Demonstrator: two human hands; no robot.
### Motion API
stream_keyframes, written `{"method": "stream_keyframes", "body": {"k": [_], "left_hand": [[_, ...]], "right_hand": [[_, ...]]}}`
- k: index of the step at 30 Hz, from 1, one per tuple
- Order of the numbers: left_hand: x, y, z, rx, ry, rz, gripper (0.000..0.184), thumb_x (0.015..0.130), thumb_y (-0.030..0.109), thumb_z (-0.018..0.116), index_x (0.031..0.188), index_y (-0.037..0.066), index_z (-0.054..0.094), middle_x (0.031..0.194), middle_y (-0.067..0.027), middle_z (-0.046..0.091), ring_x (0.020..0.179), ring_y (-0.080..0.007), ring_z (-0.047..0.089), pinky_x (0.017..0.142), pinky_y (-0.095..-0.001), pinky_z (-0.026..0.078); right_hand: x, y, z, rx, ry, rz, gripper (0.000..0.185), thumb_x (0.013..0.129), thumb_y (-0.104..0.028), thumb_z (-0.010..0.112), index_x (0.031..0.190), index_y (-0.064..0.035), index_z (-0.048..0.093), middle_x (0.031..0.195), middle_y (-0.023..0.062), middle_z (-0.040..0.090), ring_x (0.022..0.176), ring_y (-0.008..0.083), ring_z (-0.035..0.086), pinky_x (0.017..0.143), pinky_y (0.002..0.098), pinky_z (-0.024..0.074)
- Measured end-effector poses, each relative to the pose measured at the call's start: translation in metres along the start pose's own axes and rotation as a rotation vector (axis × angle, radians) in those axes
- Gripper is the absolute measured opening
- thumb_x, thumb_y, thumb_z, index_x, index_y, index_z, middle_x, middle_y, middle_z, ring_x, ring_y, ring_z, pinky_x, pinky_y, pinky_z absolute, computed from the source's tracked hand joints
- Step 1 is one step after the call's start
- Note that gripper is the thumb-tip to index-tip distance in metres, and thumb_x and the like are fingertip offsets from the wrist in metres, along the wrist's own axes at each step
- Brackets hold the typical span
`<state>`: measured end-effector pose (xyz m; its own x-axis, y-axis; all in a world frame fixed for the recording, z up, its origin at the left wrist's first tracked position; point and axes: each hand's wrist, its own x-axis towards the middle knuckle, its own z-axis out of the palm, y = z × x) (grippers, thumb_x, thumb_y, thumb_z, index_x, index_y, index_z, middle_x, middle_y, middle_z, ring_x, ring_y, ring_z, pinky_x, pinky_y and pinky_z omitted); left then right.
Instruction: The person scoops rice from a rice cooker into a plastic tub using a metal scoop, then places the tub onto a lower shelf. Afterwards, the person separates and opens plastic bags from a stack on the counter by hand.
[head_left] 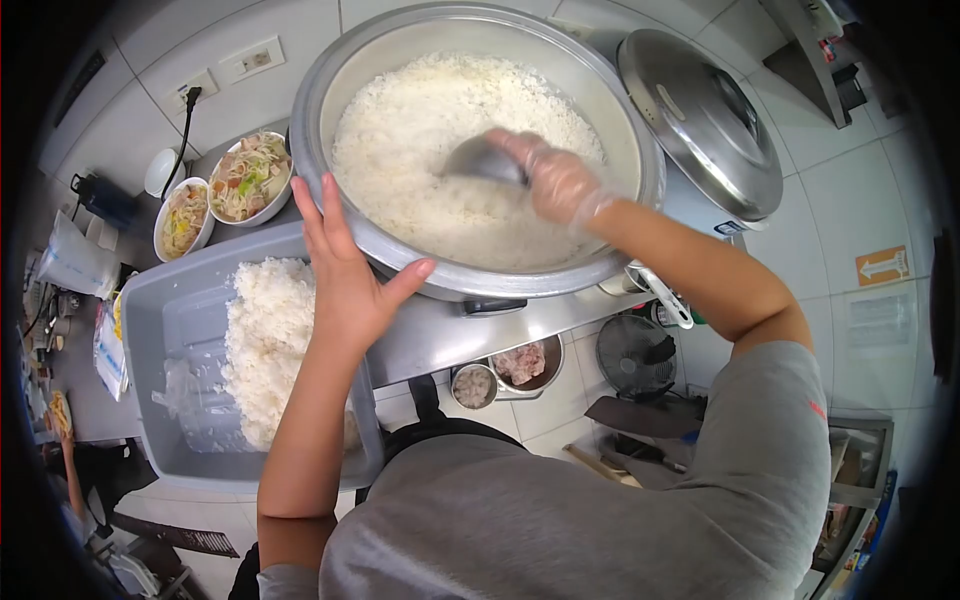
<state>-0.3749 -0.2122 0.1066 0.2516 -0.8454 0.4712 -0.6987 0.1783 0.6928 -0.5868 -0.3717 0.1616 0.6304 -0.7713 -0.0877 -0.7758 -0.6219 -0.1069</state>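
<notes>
A large metal pot (318, 120) of cooked white rice (430, 95) stands on the counter. My right hand (565, 180), in a clear plastic glove, is inside the pot, gripping a rounded metal bowl (485, 160) that dips into the rice. Motion smears both the hand and the bowl. My bare left hand (345, 265) rests at the pot's near left rim, its fingers stretched and the thumb spread. Below and left of that hand is a grey plastic tub (180, 300) with a heap of rice (265, 350) along its right side.
Two white bowls of mixed food (250, 180) stand left of the pot. A domed metal lid (705, 120) is at its right. Under the counter are metal containers with pale food (520, 362) and a fan (636, 357). Another person's arm (72, 475) shows at far left.
</notes>
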Motion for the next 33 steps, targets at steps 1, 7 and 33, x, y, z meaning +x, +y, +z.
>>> {"method": "stream_keyframes", "body": {"k": [1, 7, 33], "left_hand": [[0.000, -0.002, 0.000, 0.018, 0.011, 0.012, 0.120, 0.060, 0.047, 0.080, 0.146, 0.008, 0.005, 0.148, -0.0285, -0.008, 0.133, -0.0503, 0.012, 0.106, -0.0546, 0.020], [0.000, 0.001, -0.003, -0.022, -0.015, -0.035, 0.120, 0.060, 0.046, 0.080, 0.146, 0.009, 0.005, 0.148, -0.0288, -0.006, 0.131, -0.0513, 0.016, 0.106, -0.0552, 0.021], [0.001, -0.001, -0.003, -0.055, -0.045, -0.029, 0.119, 0.068, 0.044, 0.076, 0.145, 0.008, -0.007, 0.146, -0.0313, -0.014, 0.139, -0.0429, -0.001, 0.110, -0.0483, 0.013]], "right_hand": [[-0.011, -0.006, -0.003, 0.047, 0.001, -0.001, 0.074, 0.074, 0.010, 0.049, 0.139, -0.0229, 0.032, 0.115, 0.0197, 0.056, 0.095, 0.0355, 0.060, 0.084, 0.0396, 0.0501], [-0.032, -0.035, -0.025, 0.162, -0.332, -0.059, 0.073, 0.074, 0.004, 0.052, 0.138, -0.0235, 0.033, 0.091, 0.0205, 0.063, 0.084, 0.0361, 0.063, 0.078, 0.0395, 0.0500], [0.071, -0.059, 0.014, 0.205, 0.159, -0.233, 0.073, 0.074, 0.004, 0.049, 0.140, -0.0195, 0.028, 0.103, 0.0223, 0.061, 0.087, 0.0347, 0.062, 0.073, 0.0394, 0.0509]]}}
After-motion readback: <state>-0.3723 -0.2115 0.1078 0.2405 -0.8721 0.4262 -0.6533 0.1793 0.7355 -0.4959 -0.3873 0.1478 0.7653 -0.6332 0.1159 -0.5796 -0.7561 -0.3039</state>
